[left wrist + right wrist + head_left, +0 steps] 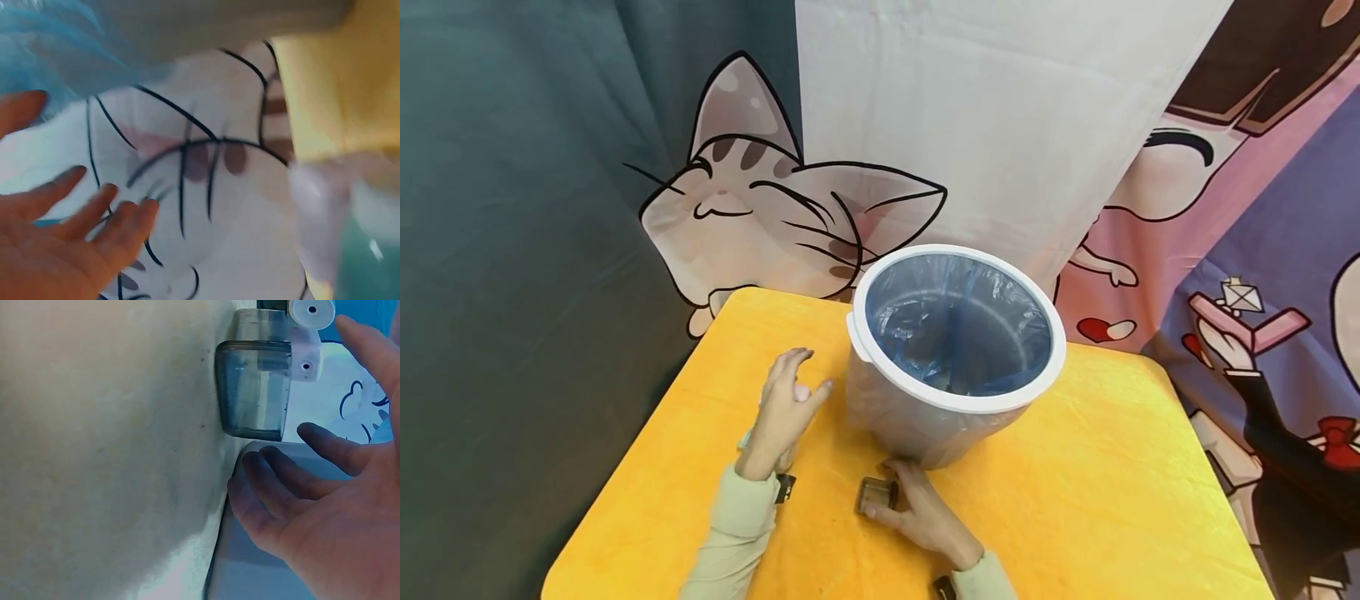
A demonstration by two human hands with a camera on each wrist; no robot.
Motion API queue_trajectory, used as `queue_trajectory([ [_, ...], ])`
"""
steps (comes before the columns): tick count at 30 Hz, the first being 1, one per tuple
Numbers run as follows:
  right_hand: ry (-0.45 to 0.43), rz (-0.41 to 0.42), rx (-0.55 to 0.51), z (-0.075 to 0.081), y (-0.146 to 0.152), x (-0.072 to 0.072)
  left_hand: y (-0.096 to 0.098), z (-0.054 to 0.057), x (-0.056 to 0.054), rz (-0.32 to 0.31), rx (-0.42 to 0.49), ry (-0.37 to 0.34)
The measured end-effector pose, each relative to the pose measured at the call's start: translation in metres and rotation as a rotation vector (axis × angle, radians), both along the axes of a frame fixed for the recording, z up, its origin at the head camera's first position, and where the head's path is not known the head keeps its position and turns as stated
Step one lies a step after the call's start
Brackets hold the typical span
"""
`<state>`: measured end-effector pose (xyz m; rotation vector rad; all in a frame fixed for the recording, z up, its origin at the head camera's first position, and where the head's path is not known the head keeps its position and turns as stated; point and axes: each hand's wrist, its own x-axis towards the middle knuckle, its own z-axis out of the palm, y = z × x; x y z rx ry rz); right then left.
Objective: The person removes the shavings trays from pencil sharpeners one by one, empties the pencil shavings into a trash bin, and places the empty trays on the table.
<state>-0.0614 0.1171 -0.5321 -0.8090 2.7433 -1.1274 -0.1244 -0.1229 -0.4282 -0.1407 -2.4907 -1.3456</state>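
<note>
My right hand (925, 517) is spread around a small see-through dark-tinted container (877, 495) on the table. In the right wrist view a gap shows between my fingers (325, 447) and that container (255, 390). My left hand (784, 417) hovers left of the bin with thumb and fingers apart, holding nothing. Under and behind it, partly hidden, are small things: a pale pink piece (802, 392) and a teal piece (745, 439). The left wrist view shows a blurred lilac-and-green item (340, 219) at the right, away from my left fingers (128, 231).
A bin with a white rim (1051, 379) and a bluish plastic liner (917, 283) stands at the table's back middle. The yellow table (1097, 492) has rounded corners. Cartoon-printed cloth (1000, 108) hangs behind. White parts with small holes (306, 365) lie beyond the tinted container.
</note>
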Motion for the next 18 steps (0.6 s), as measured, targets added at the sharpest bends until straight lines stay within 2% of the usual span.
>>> queue_trajectory([
  [6, -0.043, -0.006, -0.023, 0.006, -0.005, -0.002, -0.022, -0.014, -0.006, 0.157, -0.056, -0.237],
  [9, -0.069, -0.006, -0.033, 0.007, -0.008, -0.004, -0.028, -0.024, -0.009, 0.199, -0.111, -0.349],
  [11, -0.083, -0.004, -0.038, 0.008, -0.01, -0.005, -0.029, -0.032, -0.011, 0.202, -0.157, -0.409],
  [14, -0.104, -0.004, -0.039, 0.009, -0.013, -0.007, -0.027, -0.043, -0.011, 0.193, -0.22, -0.463],
  [18, -0.122, -0.001, -0.053, 0.011, -0.016, -0.009, -0.021, -0.052, -0.011, 0.205, -0.267, -0.44],
])
